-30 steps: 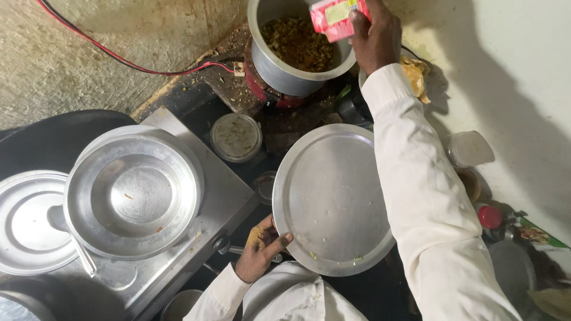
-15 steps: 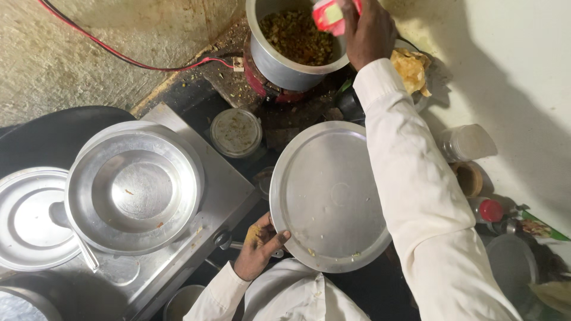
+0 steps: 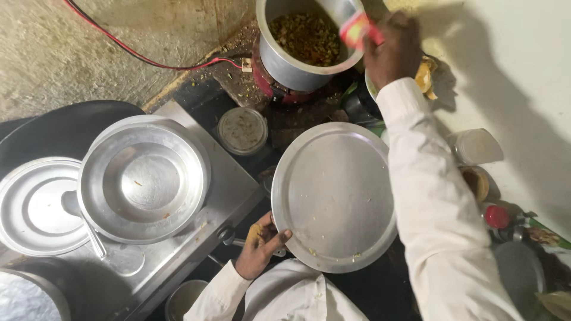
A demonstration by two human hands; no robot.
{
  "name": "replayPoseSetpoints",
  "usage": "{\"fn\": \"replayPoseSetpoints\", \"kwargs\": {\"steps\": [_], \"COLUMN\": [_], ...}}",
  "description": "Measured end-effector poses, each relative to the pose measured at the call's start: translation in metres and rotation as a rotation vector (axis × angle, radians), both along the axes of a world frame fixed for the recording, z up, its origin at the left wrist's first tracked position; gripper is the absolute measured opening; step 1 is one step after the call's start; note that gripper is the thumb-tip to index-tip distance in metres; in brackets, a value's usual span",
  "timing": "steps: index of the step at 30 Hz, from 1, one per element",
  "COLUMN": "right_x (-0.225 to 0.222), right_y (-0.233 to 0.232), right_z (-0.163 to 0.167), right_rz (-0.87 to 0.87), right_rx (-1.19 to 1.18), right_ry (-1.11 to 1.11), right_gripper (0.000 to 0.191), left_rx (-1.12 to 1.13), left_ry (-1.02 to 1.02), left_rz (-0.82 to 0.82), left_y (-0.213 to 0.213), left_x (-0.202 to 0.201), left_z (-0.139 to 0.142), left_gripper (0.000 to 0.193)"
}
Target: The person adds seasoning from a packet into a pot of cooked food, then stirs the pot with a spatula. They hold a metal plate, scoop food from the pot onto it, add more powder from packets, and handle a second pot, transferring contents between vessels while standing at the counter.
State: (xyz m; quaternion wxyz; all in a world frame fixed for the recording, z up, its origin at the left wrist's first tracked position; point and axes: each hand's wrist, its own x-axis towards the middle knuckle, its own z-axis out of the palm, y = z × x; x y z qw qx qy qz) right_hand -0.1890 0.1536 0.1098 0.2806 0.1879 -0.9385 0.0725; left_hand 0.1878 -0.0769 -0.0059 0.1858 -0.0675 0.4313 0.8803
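The right hand [image 3: 394, 47], gripping a red packet [image 3: 359, 28], has moved to the pot's [image 3: 291, 65] rim, tipping it over the food, while the left hand [image 3: 260, 244] grips the lid [image 3: 333, 196] below the pot.

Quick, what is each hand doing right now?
Left hand: closed on the rim of the round steel plate.
Right hand: holding a small red packet over the pot.

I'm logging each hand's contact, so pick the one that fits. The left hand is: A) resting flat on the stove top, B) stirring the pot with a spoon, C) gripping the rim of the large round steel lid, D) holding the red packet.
C: the left hand curls its fingers over the near rim of the large round steel lid, while the right hand holds the red packet at the pot.
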Motion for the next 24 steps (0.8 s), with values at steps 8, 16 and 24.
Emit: {"fn": "replayPoseSetpoints", "kwargs": {"steps": [8,16,24], "right_x": [0.003,0.035,0.358], "right_y": [0.015,0.087,0.291], "right_z": [-0.004,-0.007,-0.087], "right_rz": [0.174,0.27,0.081], "right_rx": [-0.324,-1.055,-1.709], "right_ry": [0.178,-0.297,-0.565], "right_gripper": [0.025,0.024,0.032], "left_rx": [-0.08,-0.174,-0.016], "left_ry": [-0.003,0.161,0.146], "left_rz": [0.045,0.228,0.506], "left_y": [0.007,0.019,0.021], "left_x": [0.007,0.023,0.035], "left_z": [0.005,-0.001,-0.012], "left_gripper": [0.038,0.031,0.035]}}
